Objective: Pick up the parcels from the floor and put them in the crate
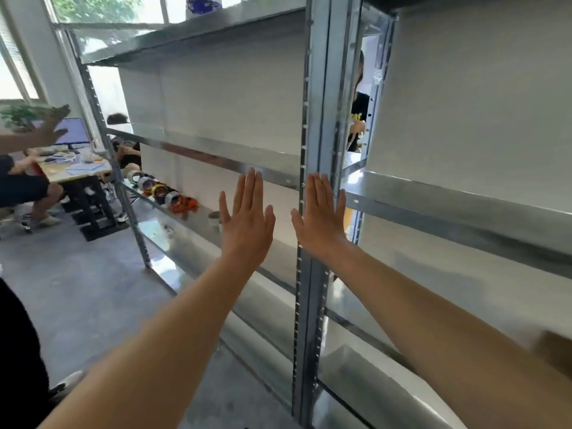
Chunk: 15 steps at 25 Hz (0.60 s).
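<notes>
Two flat palms, left hand (246,224) and right hand (322,218), fingers straight, holding nothing. Just beyond, grey metal shelving (318,119). Down right of right hand, blurred brown cardboard corner (554,351).

A brown, cardboard-coloured box-like shape (554,351), possibly one of the parcels, shows at the far right edge of the view, low down. Only a small part of it is in sight, and the frame edge cuts off the rest. It is heavily blurred, so its surface shows only as plain flat brown, and whether it is a parcel or a crate cannot be told. Its lower side meets the upper edge of the right forearm (464,351), and behind it stands the silvery metal shelving (464,205)
</notes>
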{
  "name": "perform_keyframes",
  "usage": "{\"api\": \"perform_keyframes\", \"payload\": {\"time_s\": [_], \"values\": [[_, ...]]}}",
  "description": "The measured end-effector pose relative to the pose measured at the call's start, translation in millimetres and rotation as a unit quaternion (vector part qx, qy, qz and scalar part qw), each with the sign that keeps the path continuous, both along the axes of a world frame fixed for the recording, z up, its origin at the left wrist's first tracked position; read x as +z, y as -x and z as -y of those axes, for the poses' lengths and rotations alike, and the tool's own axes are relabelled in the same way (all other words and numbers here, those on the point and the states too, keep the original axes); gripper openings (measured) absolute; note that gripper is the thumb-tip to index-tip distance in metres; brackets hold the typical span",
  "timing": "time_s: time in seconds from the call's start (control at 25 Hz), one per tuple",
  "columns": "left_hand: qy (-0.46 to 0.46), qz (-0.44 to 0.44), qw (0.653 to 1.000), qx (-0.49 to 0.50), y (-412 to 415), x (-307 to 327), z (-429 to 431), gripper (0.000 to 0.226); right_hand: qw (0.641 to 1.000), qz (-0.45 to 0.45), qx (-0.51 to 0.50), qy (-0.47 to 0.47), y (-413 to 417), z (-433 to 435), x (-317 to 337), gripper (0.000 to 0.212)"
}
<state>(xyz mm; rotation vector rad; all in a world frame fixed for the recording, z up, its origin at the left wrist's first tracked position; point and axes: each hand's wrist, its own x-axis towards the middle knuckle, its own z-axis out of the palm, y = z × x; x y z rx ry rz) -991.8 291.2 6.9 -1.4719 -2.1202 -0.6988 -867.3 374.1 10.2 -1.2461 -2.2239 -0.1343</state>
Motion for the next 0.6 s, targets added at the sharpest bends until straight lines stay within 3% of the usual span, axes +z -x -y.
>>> {"api": "perform_keyframes", "payload": {"time_s": [0.28, 0.6], "values": [[0.044, -0.038, 0.989, -0.132, -82, -29, -9, 0.063, 0.996, -0.006, -0.093, 0.005, -108, 29, -8, 0.071], [-0.028, -0.052, 0.957, -0.283, -241, 8, 2, 0.064, 0.976, -0.029, -0.213, -0.025, -262, 76, 9, 0.072]]}}
